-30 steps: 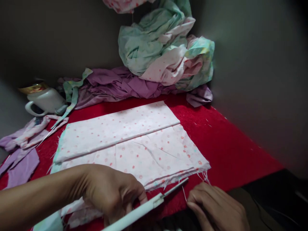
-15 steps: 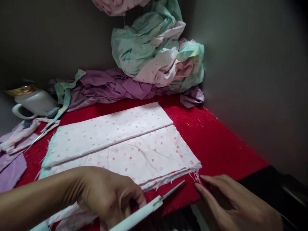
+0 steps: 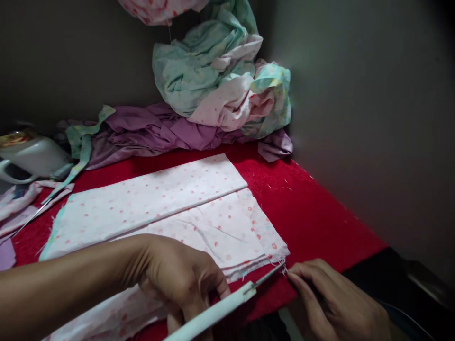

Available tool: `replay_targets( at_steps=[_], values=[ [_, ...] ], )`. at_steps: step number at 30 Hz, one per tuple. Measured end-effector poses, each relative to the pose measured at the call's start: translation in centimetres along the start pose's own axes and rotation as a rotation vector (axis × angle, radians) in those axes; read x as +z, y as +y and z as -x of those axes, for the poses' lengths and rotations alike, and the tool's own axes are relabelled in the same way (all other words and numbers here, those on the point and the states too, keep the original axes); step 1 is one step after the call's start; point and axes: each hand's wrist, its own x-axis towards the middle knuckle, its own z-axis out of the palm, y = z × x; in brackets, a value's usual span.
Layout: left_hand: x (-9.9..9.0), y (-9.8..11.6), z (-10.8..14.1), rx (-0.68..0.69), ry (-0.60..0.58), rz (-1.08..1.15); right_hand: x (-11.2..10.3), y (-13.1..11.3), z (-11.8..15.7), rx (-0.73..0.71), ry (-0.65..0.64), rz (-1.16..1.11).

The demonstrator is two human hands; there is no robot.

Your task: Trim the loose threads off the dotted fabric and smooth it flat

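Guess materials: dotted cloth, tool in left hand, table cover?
Dotted cloth: thin woven cotton by the look, matte; creases and frayed corner threads. Tool: smooth white handle, likely plastic, with a thin grey blade, probably steel. Table cover: red, fuzzy, lint-flecked; felt or short pile.

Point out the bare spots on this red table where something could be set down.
Free: the red felt tabletop between the folded pink dotted cloth and the grey wall. Crowded: the back, under the heaped purple and mint fabrics; the left edge, by the white mug; the front, where both hands work.
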Motion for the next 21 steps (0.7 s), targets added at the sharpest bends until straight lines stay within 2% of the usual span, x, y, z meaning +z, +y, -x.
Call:
replay_targets(
  at_steps=[4,8,15,21],
  values=[
    [-0.9,-0.2,-1.0,0.062,-0.043,-0.05,0.1,0.1,0.0,-0.032,0.055,0.008],
    [-1.2,-0.3,-1.2,0.073,-0.11,-0.071,0.2,0.4,0.3,-0.029,0.02,0.01],
    [-0.7,0.1,-0.9,0.106,-0.086,-0.122,0.3,0.4,0.3,-0.024,0.013,0.005],
    [-0.4,1.2,-1.0,0.098,-0.114,-0.106,0.2,0.4,0.5,-0.029,0.014,-0.014]
  ],
)
